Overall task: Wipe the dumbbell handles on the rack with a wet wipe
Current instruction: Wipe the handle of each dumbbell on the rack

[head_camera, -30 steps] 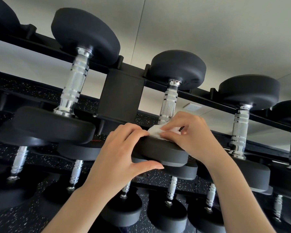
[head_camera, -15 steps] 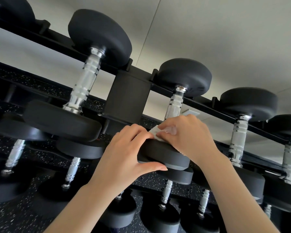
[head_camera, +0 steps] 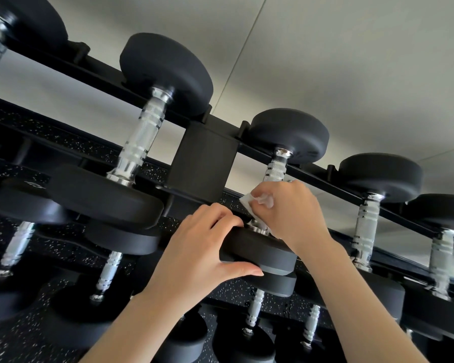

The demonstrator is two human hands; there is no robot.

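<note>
R hand (head_camera: 291, 216) fingers are curling round the wet wipe (head_camera: 249, 201), pressing it w/ the chrome handle (head_camera: 275, 171) of the mid dumbbell on the top rack rail (head_camera: 330, 179). L hand (head_camera: 199, 247) is clamping that dumbbell's near head (head_camera: 257, 250), fingers on top, thumb below. More dumbbells (head_camera: 142, 132) are sitting on either side.

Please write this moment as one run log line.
left hand: grips near dumbbell head | right hand: holds wet wipe around handle | stage: wiping
</note>
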